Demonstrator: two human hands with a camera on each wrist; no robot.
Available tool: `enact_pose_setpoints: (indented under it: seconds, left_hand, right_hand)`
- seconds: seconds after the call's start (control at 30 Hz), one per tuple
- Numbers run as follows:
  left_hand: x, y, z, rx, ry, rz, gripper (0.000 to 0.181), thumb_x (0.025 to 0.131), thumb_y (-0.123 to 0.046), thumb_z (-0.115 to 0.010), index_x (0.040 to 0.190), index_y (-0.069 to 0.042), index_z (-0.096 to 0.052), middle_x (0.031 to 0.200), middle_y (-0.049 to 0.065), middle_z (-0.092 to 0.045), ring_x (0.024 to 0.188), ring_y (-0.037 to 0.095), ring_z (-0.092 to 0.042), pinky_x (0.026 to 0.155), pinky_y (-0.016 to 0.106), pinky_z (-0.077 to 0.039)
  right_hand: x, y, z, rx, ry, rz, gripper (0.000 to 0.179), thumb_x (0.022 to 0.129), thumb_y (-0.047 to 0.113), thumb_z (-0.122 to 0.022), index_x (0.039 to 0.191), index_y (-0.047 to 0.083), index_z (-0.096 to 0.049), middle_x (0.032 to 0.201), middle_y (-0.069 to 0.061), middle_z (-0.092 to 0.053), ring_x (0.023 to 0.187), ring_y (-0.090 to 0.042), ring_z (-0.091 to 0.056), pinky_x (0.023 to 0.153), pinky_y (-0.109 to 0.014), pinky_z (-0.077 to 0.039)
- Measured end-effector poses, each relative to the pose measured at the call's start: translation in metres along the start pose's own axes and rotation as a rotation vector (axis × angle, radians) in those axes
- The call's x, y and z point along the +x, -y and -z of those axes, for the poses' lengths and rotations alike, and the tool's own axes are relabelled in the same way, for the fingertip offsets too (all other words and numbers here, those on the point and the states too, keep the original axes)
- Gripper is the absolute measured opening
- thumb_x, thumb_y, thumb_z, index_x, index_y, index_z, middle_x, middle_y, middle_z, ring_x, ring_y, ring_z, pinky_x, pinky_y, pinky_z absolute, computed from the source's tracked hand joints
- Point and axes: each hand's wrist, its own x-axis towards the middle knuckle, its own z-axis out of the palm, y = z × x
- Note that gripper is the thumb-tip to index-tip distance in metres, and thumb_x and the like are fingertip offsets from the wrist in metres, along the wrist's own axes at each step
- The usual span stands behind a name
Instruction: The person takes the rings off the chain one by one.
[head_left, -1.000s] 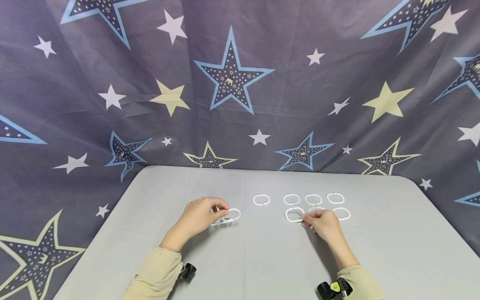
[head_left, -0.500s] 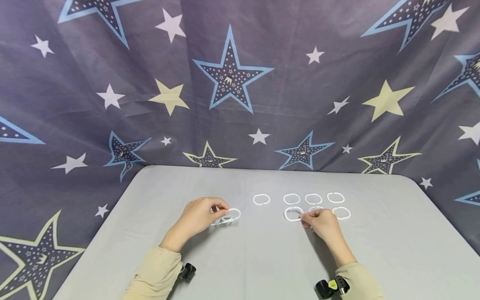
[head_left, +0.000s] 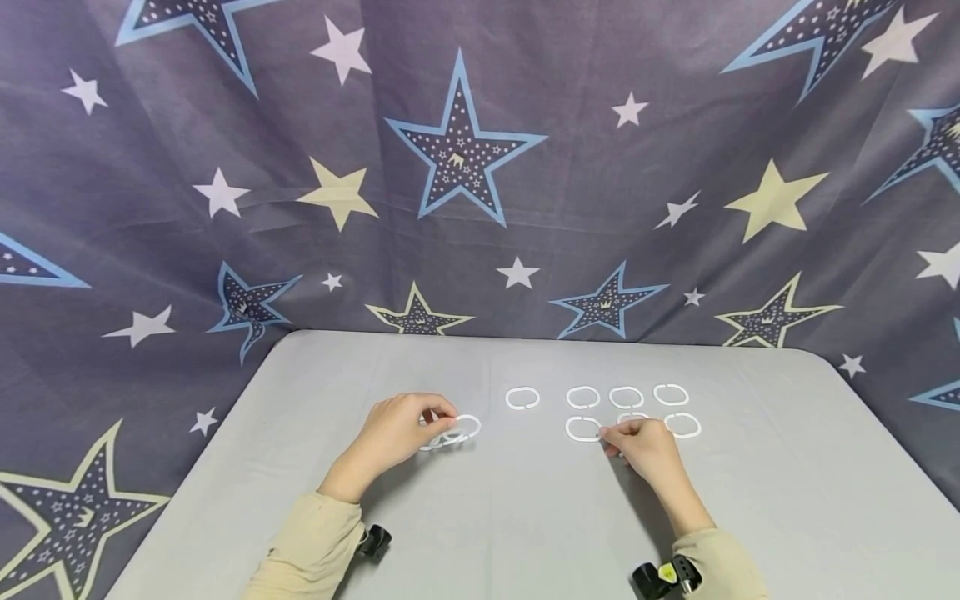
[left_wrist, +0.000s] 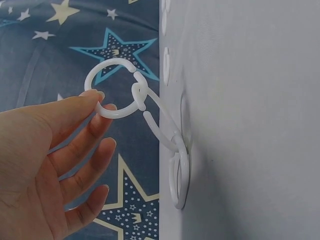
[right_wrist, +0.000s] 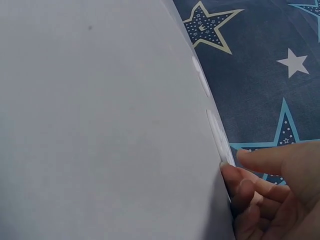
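Note:
In the left wrist view my left hand point(left_wrist: 75, 145) pinches a white plastic link ring point(left_wrist: 91, 80) between thumb and index finger. It is hooked into a second ring point(left_wrist: 162, 112), and a lower ring point(left_wrist: 184, 175) hangs from that one close to the table. My right hand point(head_left: 641, 446) is low over the table, its fingertips at the right end of another white link ring point(head_left: 567, 429). That ring lies flat; in the right wrist view the thumb point(right_wrist: 255, 157) and index finger stand slightly apart beside its end.
Several more white link rings lie flat on the grey table point(head_left: 495, 533), among them a lone ring point(head_left: 522, 407) and a far right one point(head_left: 671, 403). One ring is partly covered by my right hand. A star-patterned cloth point(head_left: 480, 250) hangs behind the table.
The ring at my right hand has gone from slightly raised to flat on the table, a little to the left, and the fingers have loosened from it. My left hand has hardly moved.

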Motion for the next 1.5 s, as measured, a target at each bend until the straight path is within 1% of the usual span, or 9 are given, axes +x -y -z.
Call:
enact_pose_setpoints:
  seconds: [0.1, 0.23, 0.37, 0.53, 0.73, 0.93, 1.07, 1.3, 1.5]
  left_hand:
    - [0.0, -0.001, 0.001, -0.005, -0.003, 0.003, 0.009, 0.088, -0.028, -0.076, 0.096, -0.028, -0.076, 0.076, -0.021, -0.062, 0.07, 0.004, -0.055, 0.065, 0.033, -0.044]
    - [0.0, 0.0, 0.001, -0.006, -0.008, 0.002, 0.009, 0.087, -0.028, -0.076, 0.096, -0.027, -0.077, 0.075, -0.021, -0.062, 0.07, 0.003, -0.055, 0.065, 0.033, -0.043]
    - [0.0, 0.001, 0.001, -0.01, -0.009, -0.001, 0.009, 0.088, -0.028, -0.076, 0.096, -0.027, -0.076, 0.075, -0.021, -0.062, 0.07, 0.004, -0.055, 0.065, 0.033, -0.043]
    - [0.001, 0.004, 0.003, -0.015, -0.007, 0.016, 0.01, 0.088, -0.029, -0.076, 0.097, -0.028, -0.076, 0.076, -0.021, -0.062, 0.072, 0.004, -0.056, 0.067, 0.034, -0.044]
    - [0.0, 0.006, 0.006, -0.018, -0.015, 0.025, 0.01, 0.088, -0.029, -0.076, 0.098, -0.028, -0.076, 0.078, -0.02, -0.063, 0.074, 0.005, -0.057, 0.068, 0.035, -0.044]
    - [0.0, 0.007, 0.009, -0.028, -0.019, 0.029, 0.009, 0.088, -0.029, -0.076, 0.097, -0.03, -0.076, 0.079, -0.02, -0.064, 0.075, 0.006, -0.057, 0.07, 0.036, -0.044]
    - [0.0, 0.007, 0.009, -0.032, -0.022, 0.023, 0.009, 0.088, -0.029, -0.076, 0.097, -0.03, -0.076, 0.079, -0.02, -0.064, 0.075, 0.005, -0.057, 0.071, 0.036, -0.044]
    - [-0.001, 0.008, 0.01, -0.039, -0.019, 0.022, 0.01, 0.088, -0.029, -0.075, 0.098, -0.028, -0.076, 0.079, -0.02, -0.063, 0.075, 0.006, -0.057, 0.072, 0.037, -0.043]
    - [0.0, 0.011, 0.01, -0.042, -0.018, 0.01, 0.011, 0.089, -0.029, -0.074, 0.099, -0.027, -0.076, 0.08, -0.02, -0.064, 0.075, 0.006, -0.057, 0.071, 0.036, -0.043]
  right_hand:
    - [-0.001, 0.001, 0.001, 0.058, 0.016, -0.015, 0.021, 0.09, 0.018, -0.072, 0.088, -0.003, -0.074, 0.066, -0.004, -0.069, 0.052, -0.012, -0.055, 0.05, -0.025, -0.048]
    - [-0.001, 0.003, 0.0, 0.163, 0.037, -0.025, 0.022, 0.091, 0.014, -0.07, 0.096, -0.007, -0.071, 0.071, -0.007, -0.07, 0.055, -0.012, -0.056, 0.05, -0.026, -0.049]
    - [-0.002, 0.008, -0.003, 0.267, 0.047, -0.004, 0.026, 0.091, 0.009, -0.069, 0.107, -0.012, -0.067, 0.076, -0.011, -0.071, 0.06, -0.013, -0.059, 0.052, -0.024, -0.05]
    - [-0.005, 0.018, -0.009, 0.339, 0.067, 0.037, 0.03, 0.09, 0.005, -0.069, 0.112, -0.015, -0.065, 0.08, -0.013, -0.072, 0.06, -0.014, -0.061, 0.054, -0.024, -0.051]
    - [-0.01, 0.031, -0.018, 0.355, 0.082, 0.095, 0.031, 0.089, 0.003, -0.069, 0.115, -0.014, -0.063, 0.082, -0.014, -0.072, 0.059, -0.016, -0.061, 0.054, -0.027, -0.051]
    - [-0.013, 0.041, -0.031, 0.381, 0.117, 0.132, 0.03, 0.088, 0.0, -0.068, 0.116, -0.011, -0.063, 0.086, -0.013, -0.071, 0.066, -0.022, -0.064, 0.058, -0.028, -0.053]
    - [-0.015, 0.049, -0.04, 0.364, 0.13, 0.16, 0.029, 0.087, 0.002, -0.07, 0.114, -0.01, -0.065, 0.087, -0.012, -0.071, 0.07, -0.024, -0.065, 0.06, -0.029, -0.053]
    - [-0.016, 0.059, -0.054, 0.334, 0.14, 0.231, 0.026, 0.085, 0.002, -0.073, 0.109, -0.006, -0.068, 0.084, -0.01, -0.071, 0.07, -0.021, -0.064, 0.057, -0.025, -0.048]
    - [-0.015, 0.065, -0.064, 0.32, 0.171, 0.295, 0.025, 0.085, 0.001, -0.073, 0.108, -0.007, -0.068, 0.085, -0.01, -0.071, 0.071, -0.016, -0.062, 0.06, -0.022, -0.048]
